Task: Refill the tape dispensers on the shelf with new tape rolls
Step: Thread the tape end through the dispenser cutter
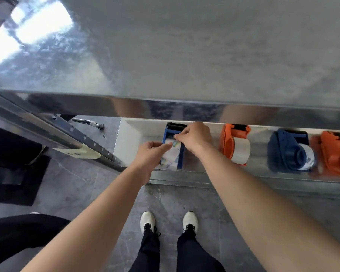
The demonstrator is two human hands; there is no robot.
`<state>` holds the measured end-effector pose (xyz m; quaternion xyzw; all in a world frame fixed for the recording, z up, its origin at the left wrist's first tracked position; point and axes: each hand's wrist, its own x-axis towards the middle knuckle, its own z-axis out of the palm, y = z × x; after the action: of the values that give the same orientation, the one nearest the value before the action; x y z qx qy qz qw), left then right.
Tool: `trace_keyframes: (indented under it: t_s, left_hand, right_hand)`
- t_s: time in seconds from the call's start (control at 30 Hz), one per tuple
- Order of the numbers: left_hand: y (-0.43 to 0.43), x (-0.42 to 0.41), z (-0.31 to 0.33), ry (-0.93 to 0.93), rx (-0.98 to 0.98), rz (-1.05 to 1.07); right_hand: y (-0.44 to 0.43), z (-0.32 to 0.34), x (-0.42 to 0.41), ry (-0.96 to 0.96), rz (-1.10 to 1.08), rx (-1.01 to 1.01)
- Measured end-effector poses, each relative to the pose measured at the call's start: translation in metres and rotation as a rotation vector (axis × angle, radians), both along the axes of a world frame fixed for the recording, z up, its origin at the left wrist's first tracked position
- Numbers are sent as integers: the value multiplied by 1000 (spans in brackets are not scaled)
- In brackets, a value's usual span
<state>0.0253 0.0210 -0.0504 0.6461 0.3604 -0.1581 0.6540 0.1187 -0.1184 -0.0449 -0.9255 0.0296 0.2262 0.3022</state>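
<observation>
A: Obs. Blue dispenser (pixel 174 132) on the lower shelf (pixel 185 177), leftmost of four. New tape roll (pixel 170 156) sits in its frame, wrapper printed, at 6 o'clock from the toothed blade.

B: Hands?

A: Left hand (pixel 149 154) at 9 o'clock of the roll, fingertips pinched on the roll's upper left edge. Right hand (pixel 194 138) at 1 o'clock, thumb and forefinger pinching what looks like the loose tape end. Both closed, touching the roll.

B: Handling estimate?

A: Roll: light, stiff at the core, slick on the face. Film thin, sticky, prone to fold on itself. Best held by the side rims; lead the end flat towards the blade.

B: Others?

A: Orange dispenser (pixel 234 142) and dark blue dispenser (pixel 289 150) at 3 o'clock already carry rolls. Far orange dispenser (pixel 334 154): blurred, cannot tell.
</observation>
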Motion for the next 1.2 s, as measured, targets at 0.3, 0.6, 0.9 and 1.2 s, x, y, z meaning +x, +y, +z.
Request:
trace_keyframes:
  t_s: [0.3,0.6,0.9,1.2]
  left_hand:
    - [0,-4,-9,-74,-30,-43]
    - [7,-14,-12,-147,-208,-80]
    - [21,-27,-14,-162,-330,-130]
    - [25,-33,-15,-169,-334,-182]
  right_hand:
    - [4,-6,3,-51,144,-171]
    - [-7,-18,-3,-204,204,-170]
    - [-16,-27,-16,-372,226,72]
    - [-21,-40,-32,-477,141,178]
